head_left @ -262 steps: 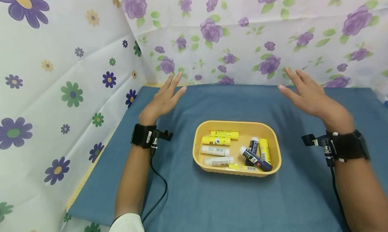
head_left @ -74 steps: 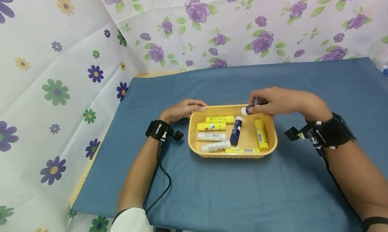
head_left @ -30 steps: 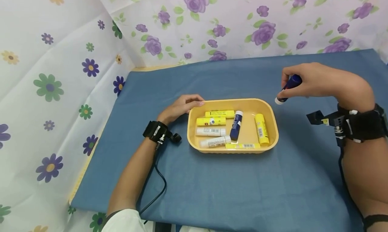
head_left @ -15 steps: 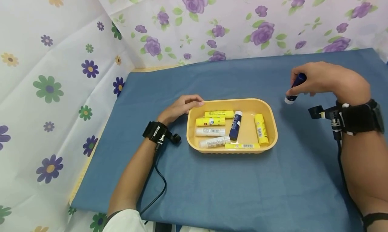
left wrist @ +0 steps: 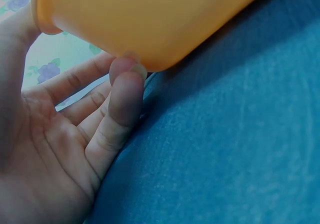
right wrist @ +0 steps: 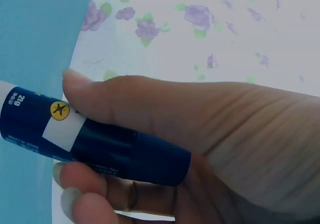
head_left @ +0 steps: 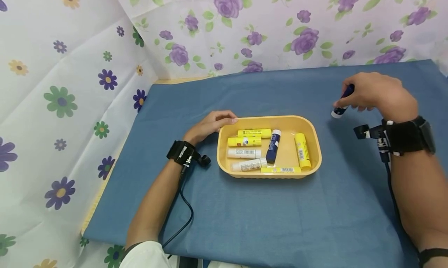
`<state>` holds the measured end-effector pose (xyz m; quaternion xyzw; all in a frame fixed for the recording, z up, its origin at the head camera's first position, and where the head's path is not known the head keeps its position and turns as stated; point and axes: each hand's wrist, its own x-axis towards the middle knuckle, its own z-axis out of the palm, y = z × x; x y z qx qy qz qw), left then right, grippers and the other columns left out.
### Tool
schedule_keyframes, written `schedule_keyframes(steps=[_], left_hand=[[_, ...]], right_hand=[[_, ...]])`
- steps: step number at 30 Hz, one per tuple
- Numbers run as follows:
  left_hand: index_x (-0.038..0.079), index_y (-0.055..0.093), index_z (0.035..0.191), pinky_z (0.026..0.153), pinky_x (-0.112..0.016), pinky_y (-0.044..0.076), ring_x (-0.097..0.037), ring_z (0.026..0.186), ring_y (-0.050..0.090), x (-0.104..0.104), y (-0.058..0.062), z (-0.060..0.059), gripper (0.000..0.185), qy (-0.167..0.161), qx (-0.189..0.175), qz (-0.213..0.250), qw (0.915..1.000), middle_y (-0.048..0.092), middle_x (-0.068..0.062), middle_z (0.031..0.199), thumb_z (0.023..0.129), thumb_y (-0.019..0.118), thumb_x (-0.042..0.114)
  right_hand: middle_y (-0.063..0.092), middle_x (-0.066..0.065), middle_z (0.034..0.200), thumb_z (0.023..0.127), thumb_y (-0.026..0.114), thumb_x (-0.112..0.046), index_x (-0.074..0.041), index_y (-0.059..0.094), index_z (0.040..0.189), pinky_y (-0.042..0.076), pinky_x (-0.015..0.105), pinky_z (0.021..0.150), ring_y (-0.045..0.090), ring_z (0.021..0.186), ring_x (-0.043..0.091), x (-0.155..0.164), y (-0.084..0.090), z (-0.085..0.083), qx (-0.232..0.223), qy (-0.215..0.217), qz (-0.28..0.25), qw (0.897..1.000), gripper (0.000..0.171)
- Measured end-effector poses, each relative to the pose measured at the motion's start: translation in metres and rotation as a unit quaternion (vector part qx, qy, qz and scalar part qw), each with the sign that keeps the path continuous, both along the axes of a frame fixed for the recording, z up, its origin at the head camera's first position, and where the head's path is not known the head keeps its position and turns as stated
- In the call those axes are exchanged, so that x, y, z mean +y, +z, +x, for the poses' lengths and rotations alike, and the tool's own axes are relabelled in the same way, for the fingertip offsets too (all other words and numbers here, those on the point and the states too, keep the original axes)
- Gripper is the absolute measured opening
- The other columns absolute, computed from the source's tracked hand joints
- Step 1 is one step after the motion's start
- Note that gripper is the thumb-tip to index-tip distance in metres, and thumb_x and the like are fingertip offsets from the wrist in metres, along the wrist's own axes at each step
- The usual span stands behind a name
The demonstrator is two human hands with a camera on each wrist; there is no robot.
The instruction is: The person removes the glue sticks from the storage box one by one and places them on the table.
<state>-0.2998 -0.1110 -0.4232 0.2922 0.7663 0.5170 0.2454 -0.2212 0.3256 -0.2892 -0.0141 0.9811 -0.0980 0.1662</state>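
Observation:
A yellow tray [head_left: 316, 147] sits mid-table on the blue cloth with several glue sticks in it: yellow ones [head_left: 302, 150], white ones [head_left: 244, 153] and a dark blue one [head_left: 273, 146]. My left hand [head_left: 210, 125] rests against the tray's left rim [left wrist: 150, 24], fingers curled at its wall. To the right of the tray my right hand [head_left: 374, 95] holds a dark blue glue stick [head_left: 342, 102] tilted, white end down just above the cloth. The right wrist view shows thumb and fingers pinching that stick [right wrist: 95, 141].
Blue cloth [head_left: 266, 213] covers the table, with floral sheets [head_left: 70, 85] walling the left and back sides. A black cable [head_left: 183, 217] runs from the left wrist strap toward the near edge. Both wrists carry black camera straps [head_left: 406, 135].
The right hand took a dark blue glue stick out of the tray and carried it right, then lowered it slightly toward the cloth. The left hand stayed on the tray's rim.

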Motion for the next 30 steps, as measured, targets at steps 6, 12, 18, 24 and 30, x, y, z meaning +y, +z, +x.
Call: schedule_keyframes(steps=[6,12,18,24,30], left_hand=[[0.011,0.069,0.124,0.09,-0.041,0.047,-0.026,0.111,0.059,0.0,-0.001,0.001,0.036,0.007,-0.003,-0.006,1.0,0.066,-0.008,0.12,0.102,0.057,0.037],[0.008,0.068,0.124,0.088,-0.041,0.045,-0.027,0.108,0.058,0.001,0.0,0.0,0.036,0.005,0.004,-0.004,1.0,0.066,-0.009,0.118,0.103,0.056,0.034],[0.011,0.069,0.124,0.089,-0.041,0.047,-0.026,0.109,0.059,0.0,0.0,0.0,0.034,0.006,0.004,-0.002,1.0,0.066,-0.007,0.119,0.103,0.057,0.036],[0.008,0.068,0.125,0.089,-0.041,0.047,-0.028,0.109,0.059,0.001,0.007,0.004,0.035,0.002,0.0,0.0,1.0,0.066,-0.009,0.12,0.103,0.056,0.033],[0.004,0.067,0.125,0.089,-0.04,0.047,-0.027,0.11,0.059,0.004,0.023,0.015,0.035,-0.002,-0.005,-0.001,1.0,0.065,-0.011,0.12,0.103,0.056,0.03]], right_hand=[[0.063,0.013,0.083,0.092,0.07,-0.051,-0.005,0.062,0.11,0.044,0.05,0.068,0.06,0.075,0.029,0.001,-0.003,-0.001,-0.01,-0.01,0.002,1.0,0.05],[0.063,0.013,0.081,0.093,0.071,-0.049,-0.003,0.062,0.111,0.041,0.052,0.07,0.059,0.074,0.03,0.004,-0.007,-0.004,-0.013,-0.016,0.003,1.0,0.05],[0.061,0.013,0.077,0.092,0.073,-0.045,-0.001,0.06,0.114,0.04,0.053,0.07,0.059,0.074,0.031,0.01,-0.015,-0.01,-0.03,-0.024,-0.005,0.999,0.05],[0.061,0.011,0.072,0.092,0.074,-0.038,0.001,0.058,0.119,0.042,0.053,0.072,0.062,0.073,0.029,0.014,-0.026,-0.017,-0.05,-0.026,-0.012,0.998,0.051],[0.06,0.011,0.07,0.09,0.076,-0.037,-0.002,0.06,0.11,0.036,0.06,0.076,0.062,0.073,0.031,0.023,-0.029,-0.019,-0.052,-0.037,-0.024,0.998,0.043]])
